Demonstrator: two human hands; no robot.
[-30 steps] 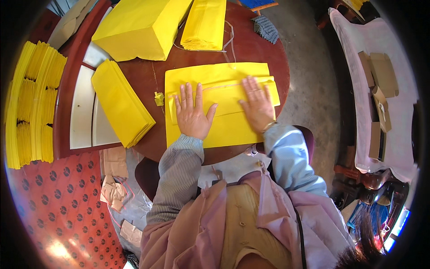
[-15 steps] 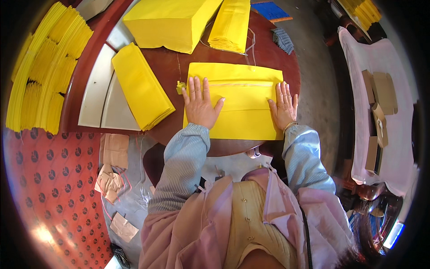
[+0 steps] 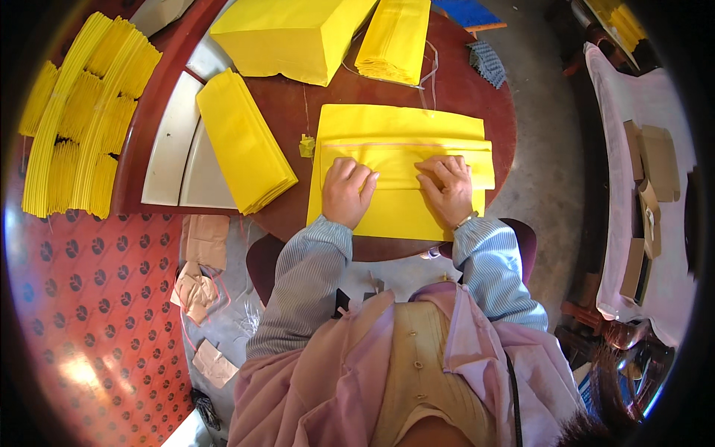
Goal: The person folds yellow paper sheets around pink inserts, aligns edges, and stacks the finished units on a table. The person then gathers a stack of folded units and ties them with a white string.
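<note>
Yellow sheet: one, large (image 3: 402, 212); laid flat on the near part of the surface, beneath both hands.
Folded band: one, yellow (image 3: 406, 170); crosses the sheet from side to side, a thin pinkish line near its upper edge; right end juts past the sheet's right edge.
Left hand: one, bare (image 3: 348, 192); fingers curled, thumb beside the forefinger, resting on the left part of the band.
Right hand: one, bare (image 3: 449, 190); fingers bent, resting on the band's right part, well apart from the left; bracelet (image 3: 467, 219) at the wrist.
Grip: cannot tell whether either hand pinches the material, the fingertips being partly hidden.
Surface: round, red-brown (image 3: 495, 112).
Yellow scrap: small (image 3: 307, 146); just left of the sheet.
Folded yellow stack: one (image 3: 246, 141); slanted, left of the sheet.
Yellow block: one, bulky (image 3: 287, 52); at the far side.
Yellow bundle: one (image 3: 393, 41); right of the block, a pale strap (image 3: 433, 68) beside it.
Textured pad: blue-grey (image 3: 487, 64); near the far right edge.
Tall yellow stacks: several (image 3: 86, 119); far left.
Cardboard boxes: opened, brown (image 3: 659, 164); far right, on a pale pink cloth (image 3: 607, 112).
Brown paper pieces: several (image 3: 206, 240); on the floor, lower left.
</note>
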